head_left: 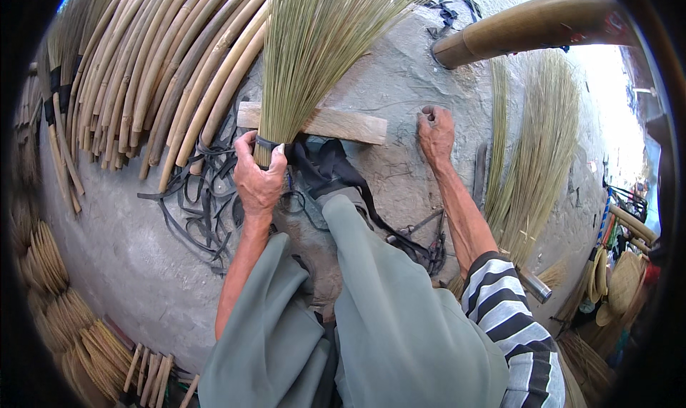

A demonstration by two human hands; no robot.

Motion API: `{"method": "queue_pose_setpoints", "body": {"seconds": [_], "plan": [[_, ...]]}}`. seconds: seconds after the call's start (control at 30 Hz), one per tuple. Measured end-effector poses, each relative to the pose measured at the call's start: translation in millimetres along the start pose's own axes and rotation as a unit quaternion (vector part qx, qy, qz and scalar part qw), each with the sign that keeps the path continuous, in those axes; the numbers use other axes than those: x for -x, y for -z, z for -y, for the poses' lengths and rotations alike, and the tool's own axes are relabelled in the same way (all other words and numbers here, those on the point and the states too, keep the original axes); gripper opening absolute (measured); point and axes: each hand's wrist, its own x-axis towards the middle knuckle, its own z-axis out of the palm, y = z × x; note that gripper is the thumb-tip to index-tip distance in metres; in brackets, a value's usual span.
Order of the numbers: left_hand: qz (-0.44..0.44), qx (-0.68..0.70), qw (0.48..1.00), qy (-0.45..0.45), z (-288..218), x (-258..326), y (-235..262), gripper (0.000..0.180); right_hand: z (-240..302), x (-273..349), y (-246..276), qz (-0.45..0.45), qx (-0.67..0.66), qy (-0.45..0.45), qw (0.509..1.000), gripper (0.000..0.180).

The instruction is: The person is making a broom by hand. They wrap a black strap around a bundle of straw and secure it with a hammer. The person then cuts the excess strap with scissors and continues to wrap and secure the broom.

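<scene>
On the rough grey floor (164, 265), tangled flat black strips (212, 151) lie near a pale wooden block (346, 126) and curved tan poles (132, 86). The yellow-green straw bundle (307, 58) fans across the block; the left hand (259, 179) grasps its black-banded base between thumb and fingers. The right hand (436, 133) is clenched, well apart, contents unclear.

A bundle of dry stalks (304, 58) is gripped near its lower end, by a black band (266, 143), in the left hand (259, 179), and is laid across a wooden block (350, 126). The right hand (436, 133) is held curled, well apart from it. Bamboo poles (161, 65) are piled at the upper left; loose stalks (539, 136) are spread at the right, and black strips (204, 201) are tangled on the floor (143, 244).
</scene>
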Motion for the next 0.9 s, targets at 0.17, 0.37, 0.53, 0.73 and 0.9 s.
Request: {"method": "queue_pose_setpoints", "body": {"seconds": [0.17,0.37,0.53,0.73,0.9], "plan": [[0.002,0.013,1.000,-0.002,-1.0,0.1,0.7,0.051,4.0,9.2,2.5,0.051,-0.028,0.025,0.998,0.019],[0.009,0.019,1.000,0.006,2.3,-0.2,1.5,0.051,16.1,10.5,10.5,0.148,-0.056,0.142,0.977,0.024],[0.006,0.025,1.000,0.002,6.0,-0.9,1.0,0.051,19.0,6.2,13.8,0.173,-0.045,0.168,0.969,0.025],[0.009,0.022,1.000,0.012,5.5,-0.3,2.0,0.051,14.8,1.0,11.9,0.167,-0.003,0.217,0.962,0.025],[0.010,0.026,1.000,0.012,4.5,-0.8,2.6,0.051,10.8,-0.7,3.9,0.152,0.062,0.260,0.952,0.019]]}}
